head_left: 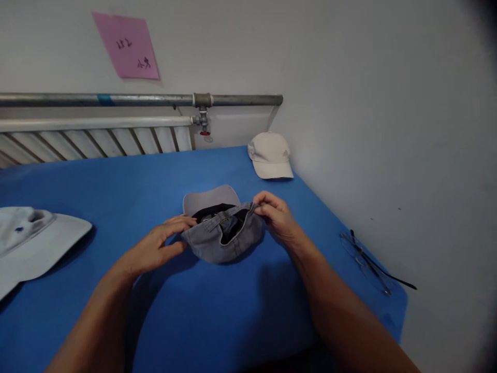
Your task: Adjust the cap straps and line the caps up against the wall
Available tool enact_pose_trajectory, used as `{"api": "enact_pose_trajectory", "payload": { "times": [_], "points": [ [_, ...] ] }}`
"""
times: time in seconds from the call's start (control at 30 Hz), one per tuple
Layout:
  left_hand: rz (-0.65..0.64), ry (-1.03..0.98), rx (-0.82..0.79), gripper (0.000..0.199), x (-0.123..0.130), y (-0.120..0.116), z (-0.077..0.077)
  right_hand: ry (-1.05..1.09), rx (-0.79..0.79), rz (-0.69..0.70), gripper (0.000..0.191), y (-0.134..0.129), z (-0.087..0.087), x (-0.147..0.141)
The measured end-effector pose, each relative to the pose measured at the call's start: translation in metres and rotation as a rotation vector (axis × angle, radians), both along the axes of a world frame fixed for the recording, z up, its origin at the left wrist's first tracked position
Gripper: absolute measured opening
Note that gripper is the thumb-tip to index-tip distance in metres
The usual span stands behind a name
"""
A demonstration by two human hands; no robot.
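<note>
A grey baseball cap (212, 249) lies upside down between my two hands, with its brim pointing away from me and its back strap and opening facing me. My left hand (161, 243) grips the cap's left edge, the fingertips at the rim and the thumb low against the side. At the right edge, my right hand (277, 215) pinches the rim between thumb and fingers. The inside of the cap is dark and only partly seen.
A blue-covered table (147, 181) carries a beige cap (269, 153) at the far right corner, light caps (42, 238) at left and eyeglasses (368, 261) by the right wall. Behind it are a radiator (85, 142), pipes (147, 100) and a pink paper (128, 49).
</note>
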State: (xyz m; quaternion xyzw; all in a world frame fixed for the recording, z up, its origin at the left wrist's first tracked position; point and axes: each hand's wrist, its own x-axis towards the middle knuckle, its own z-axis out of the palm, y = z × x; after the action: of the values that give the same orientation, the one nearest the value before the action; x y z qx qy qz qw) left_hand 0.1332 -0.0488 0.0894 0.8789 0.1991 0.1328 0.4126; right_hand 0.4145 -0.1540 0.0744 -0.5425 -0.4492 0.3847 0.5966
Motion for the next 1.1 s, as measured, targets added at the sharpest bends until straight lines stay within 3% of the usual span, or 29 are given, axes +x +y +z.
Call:
{"api": "enact_pose_trajectory", "payload": {
  "times": [0.37, 0.83, 1.1],
  "points": [
    [0.069, -0.058, -0.084, 0.021, 0.002, -0.001, -0.005, 0.058, 0.037, -0.007, 0.012, 0.002, -0.002, -0.002],
    [0.176, -0.230, -0.494, 0.012, 0.003, -0.005, -0.008, 0.279, 0.014, -0.076, 0.018, -0.001, 0.007, -0.008],
    [0.258, -0.405, -0.732, 0.024, 0.004, -0.009, -0.011, 0.481, 0.007, -0.024, 0.017, -0.004, 0.019, -0.013]
  ]
}}
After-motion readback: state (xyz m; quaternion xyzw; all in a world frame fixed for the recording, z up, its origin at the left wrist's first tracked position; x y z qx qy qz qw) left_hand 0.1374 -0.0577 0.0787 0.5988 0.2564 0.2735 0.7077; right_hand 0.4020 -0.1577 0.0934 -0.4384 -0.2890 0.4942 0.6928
